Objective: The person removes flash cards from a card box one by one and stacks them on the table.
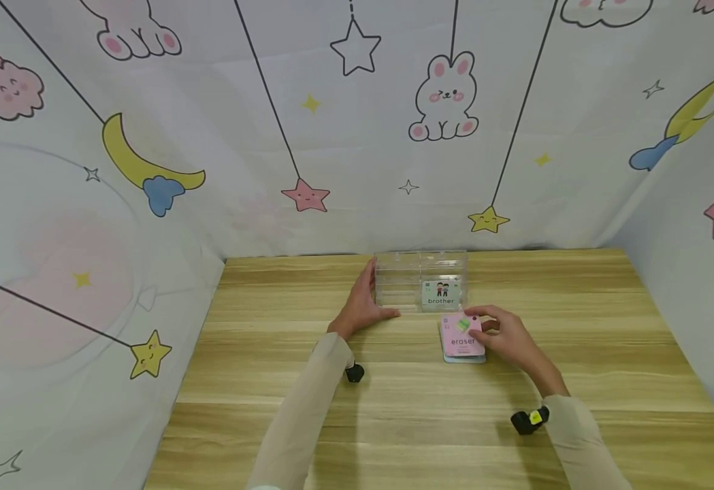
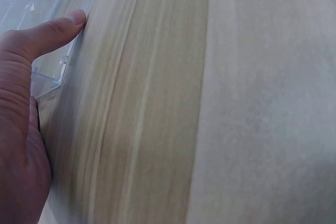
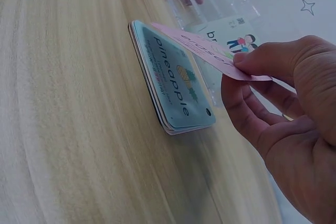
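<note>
My right hand [image 1: 508,335] pinches a pink card [image 1: 463,340] printed "eraser" between thumb and fingers. In the right wrist view this card [image 3: 210,53] slants up off a stack of cards [image 3: 181,80], whose top one is blue-green and reads "pineapple". Behind the stack stands a clear plastic box [image 1: 397,289] with compartments. A pale green "brother" card [image 1: 442,295] sits upright in its lower right compartment. My left hand [image 1: 361,303] holds the box at its left side, fingers along that side and thumb [image 2: 76,18] at the front lower edge.
The wood-grain table [image 1: 430,422] runs back to a white cloth wall [image 1: 357,150] with cartoon prints, close behind the box. More cloth hangs at the left and right. A black wrist camera [image 1: 354,372] is on the left wrist, another [image 1: 528,420] on the right.
</note>
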Action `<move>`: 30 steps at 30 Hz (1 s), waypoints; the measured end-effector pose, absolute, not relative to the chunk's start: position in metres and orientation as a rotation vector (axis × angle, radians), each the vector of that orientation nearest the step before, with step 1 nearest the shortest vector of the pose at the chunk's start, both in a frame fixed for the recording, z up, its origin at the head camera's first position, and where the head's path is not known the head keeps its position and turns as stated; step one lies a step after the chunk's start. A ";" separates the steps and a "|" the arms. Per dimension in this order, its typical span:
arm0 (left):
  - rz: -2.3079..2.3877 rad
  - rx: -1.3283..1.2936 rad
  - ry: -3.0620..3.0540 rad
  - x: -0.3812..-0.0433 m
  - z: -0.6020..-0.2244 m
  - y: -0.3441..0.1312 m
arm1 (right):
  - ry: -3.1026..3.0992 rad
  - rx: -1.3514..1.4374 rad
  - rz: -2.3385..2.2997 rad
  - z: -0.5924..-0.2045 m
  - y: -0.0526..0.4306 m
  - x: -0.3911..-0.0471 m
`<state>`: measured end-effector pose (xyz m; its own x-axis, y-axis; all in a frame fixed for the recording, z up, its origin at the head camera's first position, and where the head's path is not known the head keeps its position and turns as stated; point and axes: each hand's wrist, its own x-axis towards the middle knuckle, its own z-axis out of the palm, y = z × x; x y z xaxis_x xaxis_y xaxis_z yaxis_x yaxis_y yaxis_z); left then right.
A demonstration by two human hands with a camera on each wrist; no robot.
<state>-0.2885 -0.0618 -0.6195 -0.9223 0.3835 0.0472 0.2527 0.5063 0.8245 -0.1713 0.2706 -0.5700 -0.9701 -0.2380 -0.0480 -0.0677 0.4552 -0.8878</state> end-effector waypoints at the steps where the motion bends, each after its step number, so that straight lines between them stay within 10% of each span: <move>1: 1.388 0.554 2.600 -0.289 -0.619 -0.062 | 2.530 -0.273 -1.540 -0.570 0.271 -0.171; 30: 1.408 0.569 2.588 -0.287 -0.617 -0.062 | 2.733 -0.337 -1.273 -0.583 0.268 -0.171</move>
<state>-0.2869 -0.0619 -0.6168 -0.9186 0.3911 0.0558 0.2593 0.4903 0.8321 -0.1710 0.2677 -0.5829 -0.9696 -0.2446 -0.0042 -0.1542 0.6243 -0.7658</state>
